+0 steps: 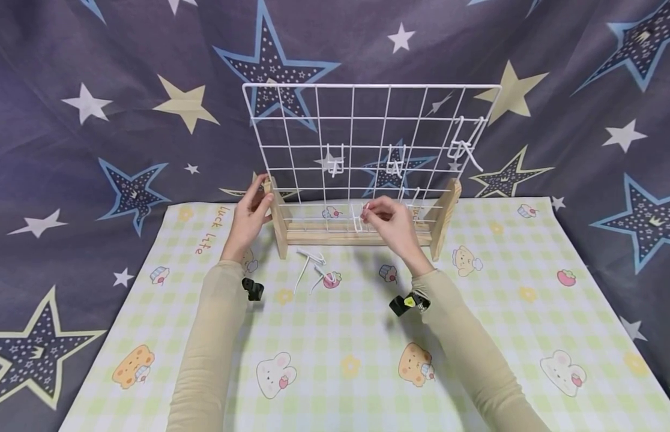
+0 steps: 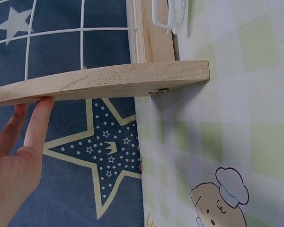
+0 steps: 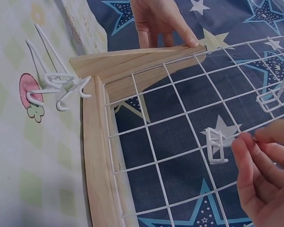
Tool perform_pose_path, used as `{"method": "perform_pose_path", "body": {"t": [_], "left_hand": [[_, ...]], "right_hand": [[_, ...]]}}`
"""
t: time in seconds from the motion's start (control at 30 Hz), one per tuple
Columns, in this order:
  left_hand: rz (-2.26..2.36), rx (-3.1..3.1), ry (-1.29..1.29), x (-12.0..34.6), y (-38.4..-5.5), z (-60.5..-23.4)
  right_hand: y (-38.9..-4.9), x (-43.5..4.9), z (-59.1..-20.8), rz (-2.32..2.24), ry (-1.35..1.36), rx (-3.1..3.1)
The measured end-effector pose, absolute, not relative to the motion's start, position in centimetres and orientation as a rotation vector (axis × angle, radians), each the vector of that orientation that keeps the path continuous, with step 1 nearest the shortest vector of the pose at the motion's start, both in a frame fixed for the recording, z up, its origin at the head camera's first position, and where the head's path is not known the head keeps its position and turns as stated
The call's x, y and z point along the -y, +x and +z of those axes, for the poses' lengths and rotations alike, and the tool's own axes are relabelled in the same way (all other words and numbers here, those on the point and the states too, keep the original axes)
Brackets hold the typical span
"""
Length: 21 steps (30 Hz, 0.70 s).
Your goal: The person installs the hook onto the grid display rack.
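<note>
A white wire grid panel (image 1: 335, 118) stands upright in a wooden base (image 1: 335, 238) with two side supports. At the left wooden support (image 2: 109, 80) is my left hand (image 1: 248, 222), its thumb on the edge and other fingers against the outer side. My right hand (image 1: 391, 225) pinches a white wire hook (image 3: 216, 146) between thumb and fingertips, close against the lower middle of the grid. Several other white hooks hang on the grid, among them a middle hook (image 1: 395, 161) and an upper right hook (image 1: 464, 144).
Loose white hooks (image 1: 311, 258) lie on the checked tablecloth (image 1: 205, 336) in front of the base's left end. Behind the grid hangs a dark star-patterned cloth (image 1: 151, 48). The right wooden support (image 1: 445, 219) stands beyond my right hand.
</note>
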State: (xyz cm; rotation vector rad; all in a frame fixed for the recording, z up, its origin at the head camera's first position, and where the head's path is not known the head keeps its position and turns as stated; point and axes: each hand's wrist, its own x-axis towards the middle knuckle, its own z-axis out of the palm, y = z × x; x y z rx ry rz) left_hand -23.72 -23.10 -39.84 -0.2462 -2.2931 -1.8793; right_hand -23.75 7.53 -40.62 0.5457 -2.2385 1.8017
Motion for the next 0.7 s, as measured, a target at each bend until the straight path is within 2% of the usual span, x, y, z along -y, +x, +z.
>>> {"method": "perform_pose_path", "body": {"t": [0.3, 0.53, 0.7], "left_hand": [[-1.89, 2.284, -0.261, 23.1, -23.8, -39.9], [-1.895, 2.28, -0.259, 23.1, -23.8, -39.8], [-1.893, 2.276, -0.259, 23.0, -23.8, -39.8]], "right_hand": [[-24.1, -7.5, -40.1, 1.814, 0.481, 2.19], [-22.0, -7.0, -37.2, 1.73, 0.488, 2.235], [-22.4, -6.8, -37.7, 1.688, 0.488, 2.248]]}}
